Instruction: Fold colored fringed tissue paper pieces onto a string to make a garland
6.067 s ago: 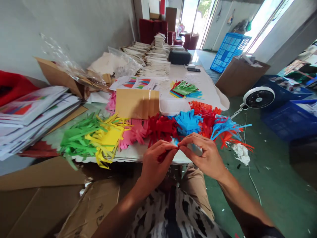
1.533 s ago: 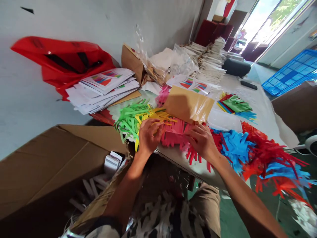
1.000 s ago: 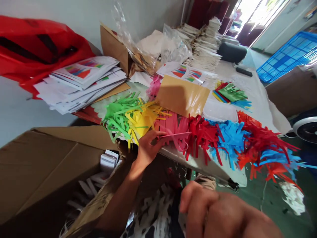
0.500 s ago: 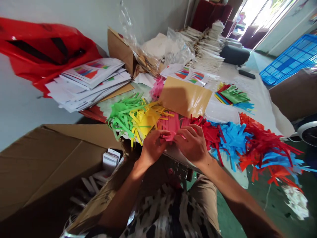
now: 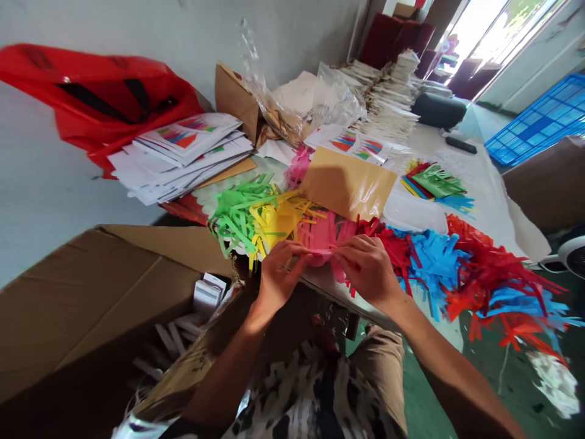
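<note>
Between my hands, at the table's front edge, a piece of pink fringed tissue paper [image 5: 322, 251] is stretched. My left hand [image 5: 284, 268] pinches its left end between thumb and fingers. At its right end my right hand [image 5: 365, 265] pinches it the same way. Yellow paper strips [image 5: 274, 222] and green paper strips [image 5: 240, 210] lie left of the pink. Dark red fringe [image 5: 397, 247] and blue fringe [image 5: 439, 262] lie to the right. Behind the pink fringe is a tan envelope [image 5: 350, 183].
Printed sheets [image 5: 183, 155] are stacked at the left by a red bag [image 5: 123, 97]. An open cardboard box [image 5: 105, 292] stands lower left. A clear plastic tray [image 5: 414, 213], a black phone-like object [image 5: 460, 144] and a blue crate [image 5: 537, 122] are on the right.
My hands have moved slightly apart, and the pink piece's edge is now drawn out between them. The whole view has shifted a little.
</note>
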The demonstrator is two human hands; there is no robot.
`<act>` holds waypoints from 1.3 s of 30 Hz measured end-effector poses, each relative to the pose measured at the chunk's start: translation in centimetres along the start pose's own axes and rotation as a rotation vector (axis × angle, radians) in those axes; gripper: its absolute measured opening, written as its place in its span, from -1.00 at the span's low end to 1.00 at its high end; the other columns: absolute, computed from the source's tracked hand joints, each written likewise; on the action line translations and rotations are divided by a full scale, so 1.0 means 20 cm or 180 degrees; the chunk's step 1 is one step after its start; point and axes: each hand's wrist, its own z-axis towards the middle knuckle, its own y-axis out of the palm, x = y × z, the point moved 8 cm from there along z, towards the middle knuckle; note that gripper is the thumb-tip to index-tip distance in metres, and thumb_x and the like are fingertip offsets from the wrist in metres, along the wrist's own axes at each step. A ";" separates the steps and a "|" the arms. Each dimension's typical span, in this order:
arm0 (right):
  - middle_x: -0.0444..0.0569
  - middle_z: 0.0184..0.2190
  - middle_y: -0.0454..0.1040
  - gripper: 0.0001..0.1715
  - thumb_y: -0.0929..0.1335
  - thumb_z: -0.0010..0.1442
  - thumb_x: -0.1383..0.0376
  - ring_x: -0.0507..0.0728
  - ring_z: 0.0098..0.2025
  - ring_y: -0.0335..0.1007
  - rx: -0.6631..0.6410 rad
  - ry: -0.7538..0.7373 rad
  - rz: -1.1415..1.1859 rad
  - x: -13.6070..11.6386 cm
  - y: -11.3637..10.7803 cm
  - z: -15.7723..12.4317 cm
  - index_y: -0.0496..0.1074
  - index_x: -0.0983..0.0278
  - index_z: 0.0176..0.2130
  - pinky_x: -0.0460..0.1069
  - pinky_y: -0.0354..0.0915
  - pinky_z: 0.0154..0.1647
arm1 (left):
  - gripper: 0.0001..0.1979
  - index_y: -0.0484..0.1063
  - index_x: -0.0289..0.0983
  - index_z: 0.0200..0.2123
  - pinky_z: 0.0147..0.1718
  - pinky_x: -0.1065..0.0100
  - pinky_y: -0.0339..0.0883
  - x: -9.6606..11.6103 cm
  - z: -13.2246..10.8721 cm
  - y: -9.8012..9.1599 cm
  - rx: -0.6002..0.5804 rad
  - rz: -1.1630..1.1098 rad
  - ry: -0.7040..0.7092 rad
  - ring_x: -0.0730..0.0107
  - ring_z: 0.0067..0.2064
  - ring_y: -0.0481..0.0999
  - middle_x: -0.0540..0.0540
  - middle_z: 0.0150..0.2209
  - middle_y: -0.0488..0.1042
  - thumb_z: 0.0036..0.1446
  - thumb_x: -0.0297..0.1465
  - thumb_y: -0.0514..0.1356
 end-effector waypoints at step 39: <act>-0.04 -0.32 0.60 -0.85 0.41 0.36 0.30 0.17 -0.18 0.51 0.0391 0.0647 0.0396 0.02 0.00 -0.05 0.58 0.21 -0.29 0.05 0.39 -0.11 | -0.93 0.62 -0.13 -0.19 -0.18 0.24 0.46 0.05 -0.02 0.10 -0.0524 0.1485 0.1331 0.28 -0.23 0.65 -0.04 -0.28 0.70 0.34 -0.35 0.30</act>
